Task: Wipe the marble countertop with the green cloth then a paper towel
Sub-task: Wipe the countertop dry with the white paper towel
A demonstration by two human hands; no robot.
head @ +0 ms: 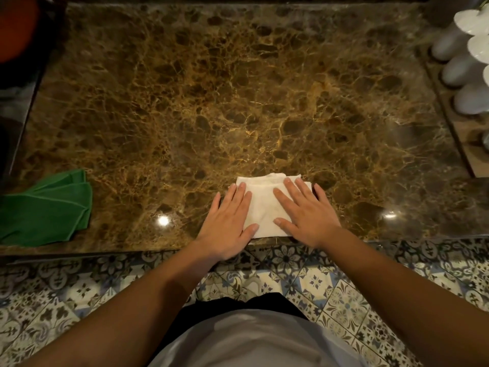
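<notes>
A folded white paper towel (pixel 263 205) lies flat on the brown marble countertop (pixel 238 102), close to its front edge. My left hand (pixel 229 223) presses on the towel's left side with straight fingers. My right hand (pixel 307 215) presses on its right side, fingers spread flat. The green cloth (pixel 45 210) lies folded at the counter's near left corner, well apart from both hands.
A wooden tray (pixel 460 133) with several white cups (pixel 460 70) stands at the right edge. A dark sink area (pixel 13 107) and an orange object (pixel 16 27) sit at the far left. Patterned floor tiles (pixel 344 287) show below the counter's front edge.
</notes>
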